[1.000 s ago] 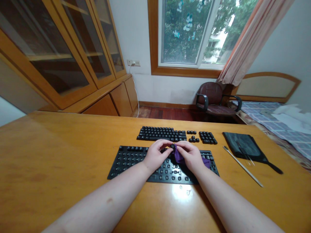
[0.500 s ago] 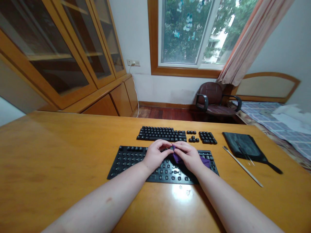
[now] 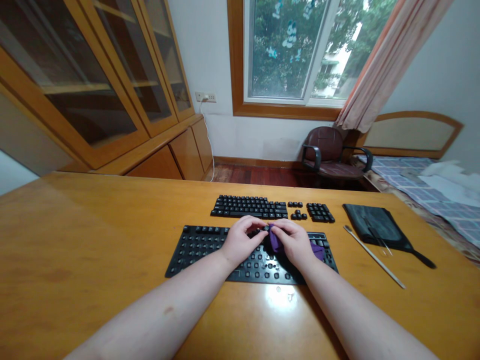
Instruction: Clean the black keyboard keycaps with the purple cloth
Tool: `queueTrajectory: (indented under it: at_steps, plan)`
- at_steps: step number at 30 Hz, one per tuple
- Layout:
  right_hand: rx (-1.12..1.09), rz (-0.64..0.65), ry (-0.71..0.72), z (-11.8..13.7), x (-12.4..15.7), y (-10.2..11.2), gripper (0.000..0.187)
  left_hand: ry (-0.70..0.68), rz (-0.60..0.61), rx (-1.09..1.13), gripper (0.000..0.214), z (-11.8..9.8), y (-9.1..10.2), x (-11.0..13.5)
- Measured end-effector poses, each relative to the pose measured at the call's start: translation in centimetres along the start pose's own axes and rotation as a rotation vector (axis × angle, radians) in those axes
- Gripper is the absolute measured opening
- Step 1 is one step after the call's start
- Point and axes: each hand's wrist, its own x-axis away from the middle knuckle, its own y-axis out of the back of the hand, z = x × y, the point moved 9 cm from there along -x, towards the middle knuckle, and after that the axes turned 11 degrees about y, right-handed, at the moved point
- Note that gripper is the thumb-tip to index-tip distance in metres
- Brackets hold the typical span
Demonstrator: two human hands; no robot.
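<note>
My left hand (image 3: 243, 238) pinches a small dark keycap (image 3: 266, 228) between thumb and fingertips, above the keyboard base. Facing it, my right hand (image 3: 293, 241) is closed on a purple cloth (image 3: 276, 242), which bunches at the fingertips right beside the keycap; another part of the cloth shows past the right side of the hand. Under both hands lies the black keyboard base (image 3: 202, 252), most of its keycaps off and the switch posts bare. A few caps remain along its top row. My hands hide the middle of the base.
Behind the base, loose black keycaps (image 3: 249, 206) lie in keyboard order, with a number-pad group (image 3: 320, 212) to the right. A long thin brush (image 3: 375, 257) rests at the right, next to a black pouch (image 3: 378, 225) with metal tweezers (image 3: 380, 237) on it.
My right fingers and the cloth have drawn slightly right, away from the keycap, showing more of it. My left hand has barely moved.
</note>
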Motion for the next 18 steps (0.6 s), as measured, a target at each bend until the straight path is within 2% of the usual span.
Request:
queueTrajectory:
  at_steps: [5, 7, 12, 18]
  plan:
    - [-0.148, -0.083, -0.148, -1.7, 0.4, 0.0, 0.019, -0.024, 0.04, -0.015, 0.012, -0.1, -0.4, 0.2]
    - [-0.168, -0.075, -0.168, -1.9, 0.5, -0.3, 0.018, -0.019, 0.052, 0.004, 0.015, 0.0, -0.5, 0.1]
    - [-0.071, 0.011, -0.081, -0.9, 0.2, -0.5, 0.015, 0.011, 0.027, 0.087, 0.018, 0.5, -0.1, -0.1]
    - [-0.054, 0.03, -0.009, -0.1, -0.1, -0.3, 0.015, 0.064, 0.033, 0.094, 0.014, 1.1, -0.2, -0.3]
